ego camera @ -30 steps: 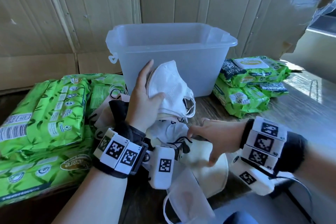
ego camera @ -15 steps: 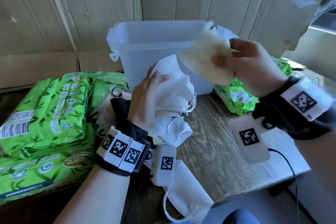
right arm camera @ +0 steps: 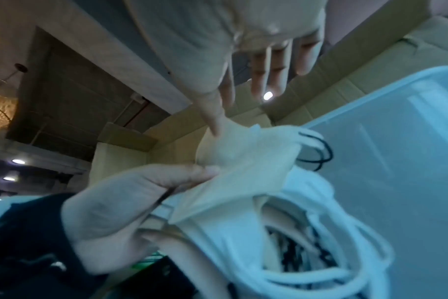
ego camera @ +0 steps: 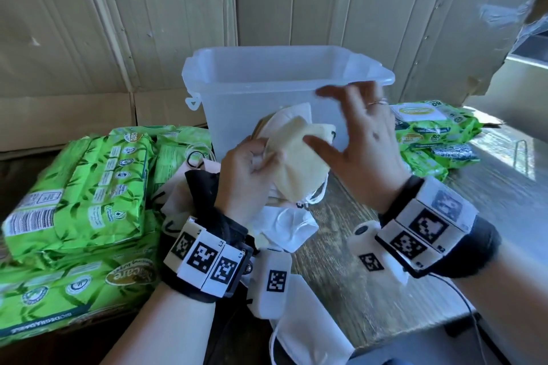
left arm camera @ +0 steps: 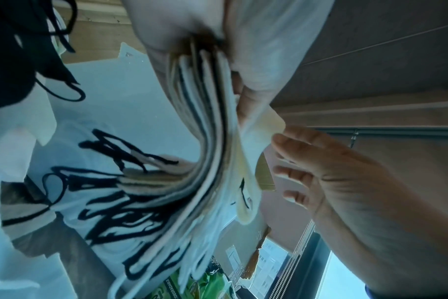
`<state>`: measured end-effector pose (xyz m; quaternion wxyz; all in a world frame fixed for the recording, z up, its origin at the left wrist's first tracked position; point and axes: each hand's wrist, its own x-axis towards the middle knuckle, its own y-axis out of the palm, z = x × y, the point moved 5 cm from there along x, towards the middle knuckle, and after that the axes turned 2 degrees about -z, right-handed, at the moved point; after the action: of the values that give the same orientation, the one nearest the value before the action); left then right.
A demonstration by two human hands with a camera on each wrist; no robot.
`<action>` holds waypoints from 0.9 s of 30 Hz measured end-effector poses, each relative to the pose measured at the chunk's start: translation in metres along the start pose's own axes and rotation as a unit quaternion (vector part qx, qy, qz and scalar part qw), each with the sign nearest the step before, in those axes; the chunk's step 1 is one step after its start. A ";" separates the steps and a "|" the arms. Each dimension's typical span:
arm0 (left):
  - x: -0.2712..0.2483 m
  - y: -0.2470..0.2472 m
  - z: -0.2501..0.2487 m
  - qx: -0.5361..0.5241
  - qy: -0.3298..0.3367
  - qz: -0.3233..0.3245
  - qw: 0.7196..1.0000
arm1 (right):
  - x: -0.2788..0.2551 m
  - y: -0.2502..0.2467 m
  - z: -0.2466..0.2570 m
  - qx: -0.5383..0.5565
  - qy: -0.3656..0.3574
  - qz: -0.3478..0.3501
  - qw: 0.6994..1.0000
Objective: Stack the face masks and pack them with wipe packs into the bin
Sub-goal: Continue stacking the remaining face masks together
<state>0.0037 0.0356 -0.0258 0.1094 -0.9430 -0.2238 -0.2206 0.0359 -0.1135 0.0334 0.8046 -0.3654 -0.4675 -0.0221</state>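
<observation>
My left hand [ego camera: 246, 175] grips a stack of folded face masks [ego camera: 284, 127] in front of the clear plastic bin [ego camera: 267, 89], thumb pressed on the top one. That top mask is cream [ego camera: 299, 166] with black ear loops. My right hand [ego camera: 361, 139] hovers just right of the stack, fingers spread and straight, only its thumb tip touching the cream mask [right arm camera: 243, 161]. The left wrist view shows the stack [left arm camera: 207, 141] edge-on, several layers with black and white loops hanging. Green wipe packs lie at the left [ego camera: 83, 187] and right [ego camera: 430, 127] of the bin.
Loose white masks lie on the wooden table below my hands [ego camera: 290, 228] and at its near edge [ego camera: 308, 332]. A black mask [ego camera: 201, 184] sits beside the left wipe packs. Cardboard panels [ego camera: 118, 24] stand behind the bin.
My right hand picked the cream mask off the table, raised it by the bin, and laid it on the stack in my left hand. It has let go and its fingers have spread.
</observation>
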 end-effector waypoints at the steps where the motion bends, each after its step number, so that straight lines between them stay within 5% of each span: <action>1: -0.001 0.001 0.000 -0.006 -0.004 0.008 1.000 | 0.000 0.005 0.003 -0.020 -0.026 0.032 0.999; 6: -0.008 0.008 -0.012 -0.086 -0.035 0.063 0.994 | 0.005 0.005 -0.003 0.120 0.022 0.055 0.991; 12: -0.007 0.010 -0.004 -0.113 -0.069 0.081 0.988 | 0.003 0.014 -0.011 0.311 0.178 0.085 0.930; 15: -0.008 0.010 -0.003 -0.130 -0.093 0.071 0.985 | 0.002 0.018 -0.016 0.307 0.220 0.069 0.923; 23: -0.006 0.010 -0.007 -0.105 -0.029 0.060 0.992 | -0.001 0.023 -0.019 0.377 0.297 0.069 0.875; 27: -0.005 0.010 -0.012 -0.104 -0.005 0.077 0.992 | 0.001 0.022 -0.017 0.358 0.277 0.059 0.890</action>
<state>0.0001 0.0215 -0.0191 0.0259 -0.9648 -0.1273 -0.2287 0.0575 -0.1074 0.0168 0.9775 -0.0588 -0.1796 0.0938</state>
